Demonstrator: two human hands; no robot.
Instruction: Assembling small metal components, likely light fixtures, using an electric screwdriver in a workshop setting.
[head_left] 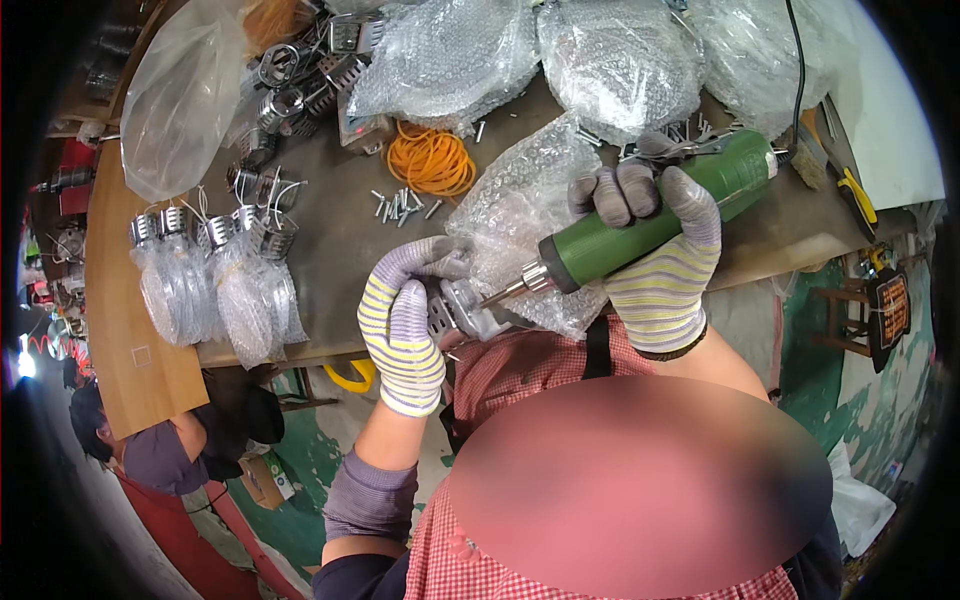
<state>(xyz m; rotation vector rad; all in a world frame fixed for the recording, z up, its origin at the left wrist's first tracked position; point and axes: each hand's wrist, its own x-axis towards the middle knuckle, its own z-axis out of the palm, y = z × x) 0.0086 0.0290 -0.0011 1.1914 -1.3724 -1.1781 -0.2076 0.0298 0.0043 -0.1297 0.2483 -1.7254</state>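
A: What's closest to the camera?

B: The person's own front, in a red checked top w/ a dark strap. Just beyond it, both gloved hands meet at the near edge of the tabletop (330, 225).

A: Left hand?

B: Left hand (402, 325), striped knit glove, is clenched round a small grey metal part (462, 310), holding it right at the near edge. Thumb presses a bubble-wrap sheet (525, 215) just behind it.

A: And the right?

B: Right hand (655, 255) grips a green powered screwdriver (650, 205) firmly, fingers wrapped round the body. Tool is tilted; its bit points down-left & touches the metal part. Its cord end points toward the far right corner.

A: What's further out?

B: Mid-table: a scatter of small screws (400, 205) beside a coil of orange cord (432, 160). Near the left edge: metal fittings bagged in clear plastic (215, 285), stood in a row. Far edge: several big bubble-wrapped bundles (620, 60), & toward the far left corner a pile of loose metal brackets (300, 75) next to a clear plastic bag (180, 100). A yellow-handled tool (855, 195) lies at the right edge.

A: Anyone else?

B: Yes, another person (160, 450) sits below the table's left side, lower left of the view.
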